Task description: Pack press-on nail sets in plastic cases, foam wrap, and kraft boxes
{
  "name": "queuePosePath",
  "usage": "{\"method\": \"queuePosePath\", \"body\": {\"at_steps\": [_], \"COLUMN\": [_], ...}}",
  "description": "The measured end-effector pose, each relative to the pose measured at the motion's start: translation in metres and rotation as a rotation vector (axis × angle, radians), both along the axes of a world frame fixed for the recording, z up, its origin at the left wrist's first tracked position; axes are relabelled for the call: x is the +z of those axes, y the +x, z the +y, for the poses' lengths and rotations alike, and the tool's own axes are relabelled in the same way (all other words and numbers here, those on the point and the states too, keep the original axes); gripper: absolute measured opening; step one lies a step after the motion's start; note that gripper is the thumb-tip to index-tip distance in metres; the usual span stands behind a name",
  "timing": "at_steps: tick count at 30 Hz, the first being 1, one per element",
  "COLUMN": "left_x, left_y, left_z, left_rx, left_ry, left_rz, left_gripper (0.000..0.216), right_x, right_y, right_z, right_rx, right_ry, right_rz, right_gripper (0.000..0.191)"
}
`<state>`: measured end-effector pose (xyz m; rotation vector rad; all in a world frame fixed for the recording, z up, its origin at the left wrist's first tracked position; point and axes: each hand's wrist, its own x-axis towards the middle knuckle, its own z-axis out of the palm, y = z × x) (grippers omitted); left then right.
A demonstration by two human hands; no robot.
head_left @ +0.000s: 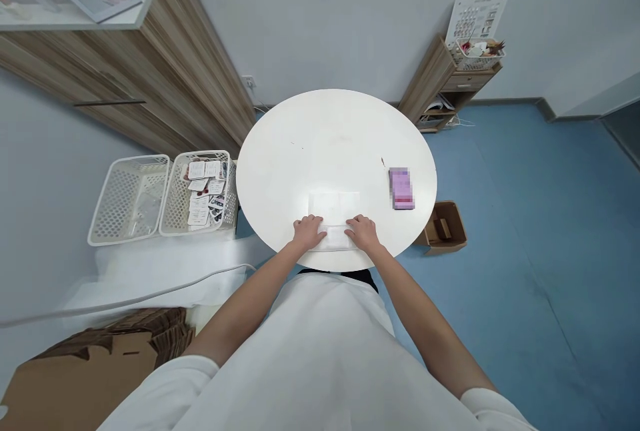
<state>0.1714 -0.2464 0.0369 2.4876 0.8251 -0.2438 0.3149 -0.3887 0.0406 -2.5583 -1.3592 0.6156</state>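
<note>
Rests left hand (309,232) and right hand (364,233) with half-curled fingers, cannot tell whether pinching, on a translucent sheet (335,237) by the near edge of the worktop (330,124), and could crease it by pressing unevenly.

Left of your left hand (309,232) you have two white baskets (169,207), one holding printed cards (199,211), while right of your right hand (363,232) lies a pixelated purple object (401,188) and, farther out, an open cardboard box (447,210).
</note>
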Motion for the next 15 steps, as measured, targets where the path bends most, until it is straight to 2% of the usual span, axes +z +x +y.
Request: {"method": "queuePosePath", "body": {"at_steps": [5,7,9,11,15], "left_x": [0.009,0.013,0.015,0.014,0.008], "left_y": [-0.009,-0.011,-0.013,-0.015,-0.019], "left_z": [-0.008,-0.015,-0.024,-0.030,-0.035], "left_rx": [-0.010,-0.112,-0.246,-0.304,-0.280], "left_ry": [0.202,0.212,0.185,0.164,0.145], "left_rz": [-0.175,-0.215,-0.209,-0.165,-0.093], "left_gripper": [0.035,0.038,0.042,0.049,0.058], "right_x": [0.011,0.015,0.017,0.016,0.005], "right_y": [-0.004,-0.007,-0.011,-0.015,-0.019], "right_z": [-0.019,-0.025,-0.029,-0.030,-0.029], "right_rx": [-0.074,0.029,0.218,0.346,0.350], "right_ry": [0.145,0.188,0.189,0.154,0.063], "right_rz": [-0.201,-0.211,-0.165,-0.124,-0.085], "right_gripper": [0.037,0.037,0.038,0.044,0.054]}}
